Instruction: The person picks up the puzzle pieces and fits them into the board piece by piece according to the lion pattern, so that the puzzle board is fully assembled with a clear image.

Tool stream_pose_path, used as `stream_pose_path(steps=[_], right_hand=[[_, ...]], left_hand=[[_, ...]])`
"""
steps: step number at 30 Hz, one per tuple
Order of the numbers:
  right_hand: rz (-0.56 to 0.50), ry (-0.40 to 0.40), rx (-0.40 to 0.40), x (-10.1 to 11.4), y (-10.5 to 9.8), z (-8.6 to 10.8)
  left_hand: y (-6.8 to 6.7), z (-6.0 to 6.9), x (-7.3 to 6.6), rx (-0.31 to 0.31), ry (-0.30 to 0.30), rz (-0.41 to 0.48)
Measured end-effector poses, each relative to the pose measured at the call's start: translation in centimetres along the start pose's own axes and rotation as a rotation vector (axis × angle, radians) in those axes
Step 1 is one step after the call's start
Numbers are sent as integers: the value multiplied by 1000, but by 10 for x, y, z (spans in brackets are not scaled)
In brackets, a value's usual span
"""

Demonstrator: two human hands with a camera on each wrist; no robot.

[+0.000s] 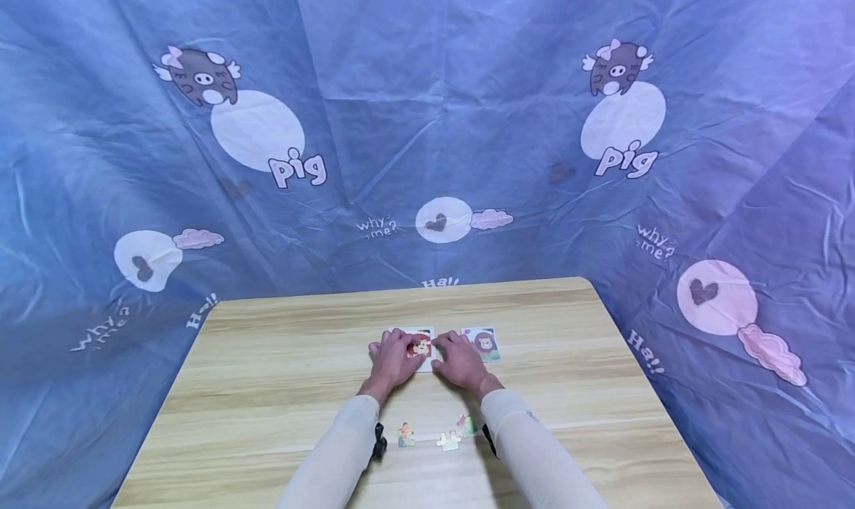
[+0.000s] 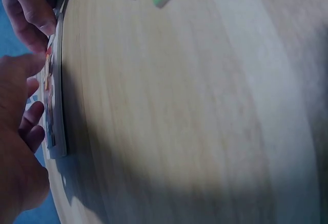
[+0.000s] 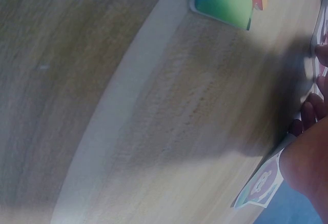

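Note:
A small puzzle board (image 1: 428, 333) with a pale border and a red lion picture lies flat between the two hands. From its left side my left hand (image 1: 392, 362) reaches over it, with the thumb near the picture and the other fingers loosely bent. My right hand (image 1: 462, 360) is at the board's right edge, fingertips touching there, thumb apart from the index finger. Beside the right hand lies a picture card (image 1: 486, 343) with a lion on it, partly covered. In the left wrist view the board (image 2: 59, 126) appears edge-on, and the fingers hide part of its picture.
Nearer to me, loose jigsaw pieces lie between the forearms: one at left (image 1: 405, 435), a pale piece (image 1: 449, 441) and a pink-green piece (image 1: 465, 424). The wooden table (image 1: 267, 390) ends at a blue printed curtain (image 1: 374, 160) behind and at both sides.

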State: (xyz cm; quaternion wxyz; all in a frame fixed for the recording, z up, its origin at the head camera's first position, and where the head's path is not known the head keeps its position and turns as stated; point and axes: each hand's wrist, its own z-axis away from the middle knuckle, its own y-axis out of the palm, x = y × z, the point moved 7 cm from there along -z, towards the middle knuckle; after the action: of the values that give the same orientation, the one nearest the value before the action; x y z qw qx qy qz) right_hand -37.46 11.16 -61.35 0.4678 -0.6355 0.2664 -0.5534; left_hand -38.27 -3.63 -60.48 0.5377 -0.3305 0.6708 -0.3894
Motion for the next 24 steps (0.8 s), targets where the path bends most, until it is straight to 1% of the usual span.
stream_pose_path(steps=[2, 6, 16, 24], right_hand=[[2, 1, -1, 0, 0, 0], [-7, 10, 3, 0, 0, -1], [-31, 16, 6, 2, 1, 2], [-10, 3, -5, 2, -2, 1]], left_hand=[[1, 0, -1, 7, 17, -35], [3, 0, -1, 33, 19, -74], [3, -1, -1, 60, -36, -59], [2, -1, 0, 54, -55, -95]])
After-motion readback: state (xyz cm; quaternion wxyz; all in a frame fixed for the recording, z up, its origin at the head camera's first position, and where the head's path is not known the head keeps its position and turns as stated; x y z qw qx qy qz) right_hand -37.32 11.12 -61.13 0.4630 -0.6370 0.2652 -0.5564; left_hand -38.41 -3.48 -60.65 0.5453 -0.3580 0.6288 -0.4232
